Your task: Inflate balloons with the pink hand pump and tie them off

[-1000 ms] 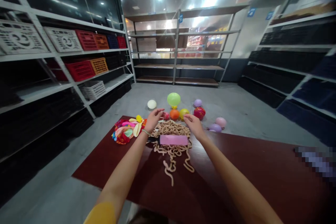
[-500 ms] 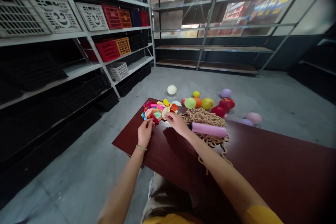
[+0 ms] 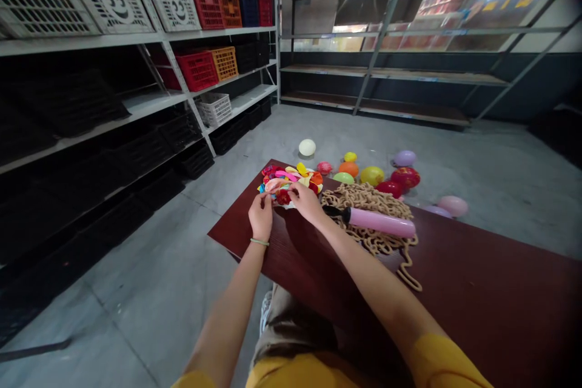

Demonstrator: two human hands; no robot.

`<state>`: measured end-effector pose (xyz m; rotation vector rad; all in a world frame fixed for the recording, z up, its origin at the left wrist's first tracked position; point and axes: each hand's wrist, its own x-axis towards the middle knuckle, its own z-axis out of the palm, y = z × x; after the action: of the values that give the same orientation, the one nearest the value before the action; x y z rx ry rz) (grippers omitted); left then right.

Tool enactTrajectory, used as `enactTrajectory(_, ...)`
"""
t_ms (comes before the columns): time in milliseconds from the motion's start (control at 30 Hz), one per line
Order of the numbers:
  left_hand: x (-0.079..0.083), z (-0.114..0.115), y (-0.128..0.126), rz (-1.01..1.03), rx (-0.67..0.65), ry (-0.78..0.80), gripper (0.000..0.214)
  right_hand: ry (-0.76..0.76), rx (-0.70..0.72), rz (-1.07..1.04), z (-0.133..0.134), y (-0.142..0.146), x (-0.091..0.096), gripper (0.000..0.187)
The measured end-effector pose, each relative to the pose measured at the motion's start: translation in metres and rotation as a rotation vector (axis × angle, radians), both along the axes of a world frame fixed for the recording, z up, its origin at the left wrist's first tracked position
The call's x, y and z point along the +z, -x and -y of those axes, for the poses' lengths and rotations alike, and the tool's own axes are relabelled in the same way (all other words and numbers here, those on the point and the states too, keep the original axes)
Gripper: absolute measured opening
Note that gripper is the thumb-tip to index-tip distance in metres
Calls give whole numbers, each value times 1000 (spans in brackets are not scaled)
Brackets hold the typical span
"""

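Note:
A pile of deflated balloons [image 3: 300, 173] in many colours lies at the far left end of the dark red table [image 3: 327, 273]. My left hand [image 3: 260, 218] is at the pile's near left edge, fingertips pinched on a deflated balloon, seemingly peach-coloured [image 3: 273, 184]. On the right of it, my right hand [image 3: 306, 202] is also closed, thumb and finger pinched at the same bunch. A deflated red balloon [image 3: 282, 196] shows between the hands. What lies right inside the fingertips is partly hidden.
A pink hand pump [image 3: 382, 222] with a black end lies on a heap of beige rope [image 3: 368, 197] right of my hands. Inflated balloons [image 3: 372, 176] rest on the floor beyond the table. Shelves with crates [image 3: 207, 5] stand left; more shelving [image 3: 409, 74] stands behind.
My hands have come closer together at the balloon pile, and the red balloon now shows between them. The whole view has shifted, with the table appearing further right.

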<state>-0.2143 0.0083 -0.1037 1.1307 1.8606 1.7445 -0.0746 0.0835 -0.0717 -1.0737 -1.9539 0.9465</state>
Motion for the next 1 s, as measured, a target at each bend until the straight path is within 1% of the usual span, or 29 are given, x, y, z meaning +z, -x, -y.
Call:
enactTrajectory(100,1,1,0,59,-12,-15,27,106,39,-91,2,-31,24,7)
enactTrajectory(167,4,2,-4,82,-84,-34,31,173,72,-156,8,-57,41,8)
enactTrajectory(233,9,5,-15,125,-228,-50,36,219,89,-217,18,-84,55,11)
enactTrajectory(300,18,8,-33,193,-433,-40,41,249,87,-263,32,-111,65,16)
enactTrajectory(367,27,10,-58,239,-633,-4,46,273,69,-292,47,-136,68,18)
enactTrajectory(433,35,11,-88,257,-780,40,49,285,32,-310,61,-160,66,19)
enactTrajectory(500,39,10,-119,278,-880,91,48,286,-19,-325,73,-182,60,19)
enactTrajectory(567,39,8,-146,337,-948,146,43,281,-75,-346,82,-205,52,20)
enactTrajectory(600,39,7,-158,379,-964,164,40,279,-99,-359,86,-216,47,21)
enactTrajectory(667,38,5,-179,465,-957,161,37,283,-130,-389,93,-235,38,25)
enactTrajectory(767,37,3,-198,531,-926,107,33,306,-128,-436,102,-252,25,38)
enactTrajectory(867,33,-1,-204,471,-898,88,32,338,-117,-463,106,-255,15,45)
enactTrajectory(1000,22,-7,-198,349,-843,64,29,350,-167,-450,107,-253,4,34)
